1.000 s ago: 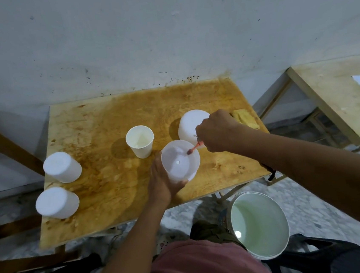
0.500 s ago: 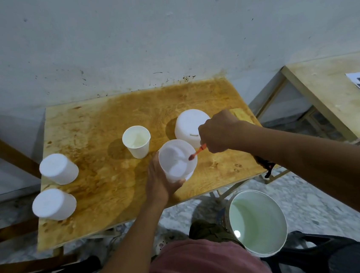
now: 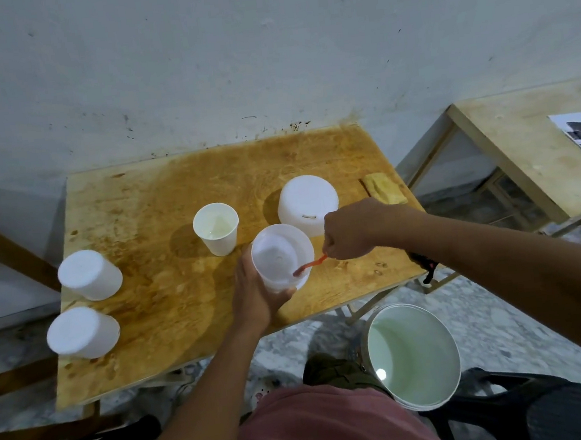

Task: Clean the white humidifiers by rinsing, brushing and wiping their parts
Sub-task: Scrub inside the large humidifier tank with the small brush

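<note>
Left hand (image 3: 254,295) grips white humidifier tank (image 3: 280,255) above table (image 3: 144,206) near edge, mouth tilted up toward camera. Right hand (image 3: 352,229) pinches orange brush (image 3: 310,265), handle slanting down-left, head inside tank rim.

The table (image 3: 140,235) is showing bare, stained plywood with a dull sheen. Over it, the tank (image 3: 278,253) is looking like smooth, translucent plastic, and the brush (image 3: 310,265) like orange plastic. The cup (image 3: 216,227) is looking like matt paper, and the sponge (image 3: 384,188) at the table's right edge porous. Below the table, the bucket (image 3: 405,305) is gleaming like glossy white plastic.
</note>
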Tool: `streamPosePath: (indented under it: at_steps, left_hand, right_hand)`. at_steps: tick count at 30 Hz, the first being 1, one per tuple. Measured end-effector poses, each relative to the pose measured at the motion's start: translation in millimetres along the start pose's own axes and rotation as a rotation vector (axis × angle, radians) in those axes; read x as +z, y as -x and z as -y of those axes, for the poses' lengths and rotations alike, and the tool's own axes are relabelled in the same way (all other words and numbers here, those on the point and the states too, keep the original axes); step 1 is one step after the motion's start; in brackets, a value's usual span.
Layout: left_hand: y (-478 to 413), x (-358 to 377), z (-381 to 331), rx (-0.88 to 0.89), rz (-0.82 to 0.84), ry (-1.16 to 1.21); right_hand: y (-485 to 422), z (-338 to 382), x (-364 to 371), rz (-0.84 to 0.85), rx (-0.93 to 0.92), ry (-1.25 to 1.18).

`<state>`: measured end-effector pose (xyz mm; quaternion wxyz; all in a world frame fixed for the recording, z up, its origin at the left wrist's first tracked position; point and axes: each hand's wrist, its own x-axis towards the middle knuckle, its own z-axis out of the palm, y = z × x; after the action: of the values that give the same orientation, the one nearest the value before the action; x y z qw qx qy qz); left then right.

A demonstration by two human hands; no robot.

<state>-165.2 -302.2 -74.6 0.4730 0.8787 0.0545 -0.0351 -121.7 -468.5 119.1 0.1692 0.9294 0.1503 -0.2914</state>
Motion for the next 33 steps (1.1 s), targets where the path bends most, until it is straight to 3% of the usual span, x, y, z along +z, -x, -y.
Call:
streamPosePath:
  at_steps: [2,4,8,10,14,18,20,24,28,33]
  left_hand:
    - [1.1,-0.6,0.3,0.007,0.013,-0.001]
    - [0.6,-0.7,-0.7,0.002,0.016,-0.006]
    - [0.0,-1.1,-2.9,-0.009,0.004,0.000]
    - [1.6,-0.7,-3.1,-0.009,0.005,0.002]
    - [3.1,-0.1,-3.1,-0.012,0.005,-0.013]
    - [0.4,1.7,-6.8,-0.007,-0.016,-0.037]
    - [-0.7,2.1,-7.4,-0.032,0.006,-0.066]
    - [1.5,0.8,-3.6,0.022,0.007,-0.049]
    - [4.7,-0.4,-2.3,0.055,0.000,-0.033]
    - [9.6,-1.9,-7.5,0.053,0.008,0.016]
  right_hand:
    - [2.7,1.8,8.3,-0.148,0.012,0.198]
    - [5.8,3.7,11.1,-0.171,0.008,0.226]
    - [6.1,3.3,6.8,0.102,-0.061,-0.236]
    - [7.5,6.7,14.5,0.118,-0.059,-0.392]
    - [19.0,15.9,31.6,-0.080,0.045,-0.118]
    - [19.1,23.0,31.1,0.019,-0.087,-0.634]
    - [15.6,36.1,44.1,-0.007,-0.069,-0.817]
    - [15.2,66.3,74.2,-0.112,0.016,-0.966]
    - [12.1,79.4,86.9,-0.163,0.050,-1.263]
    - [14.9,100.2,90.5,-0.236,0.103,-1.371]
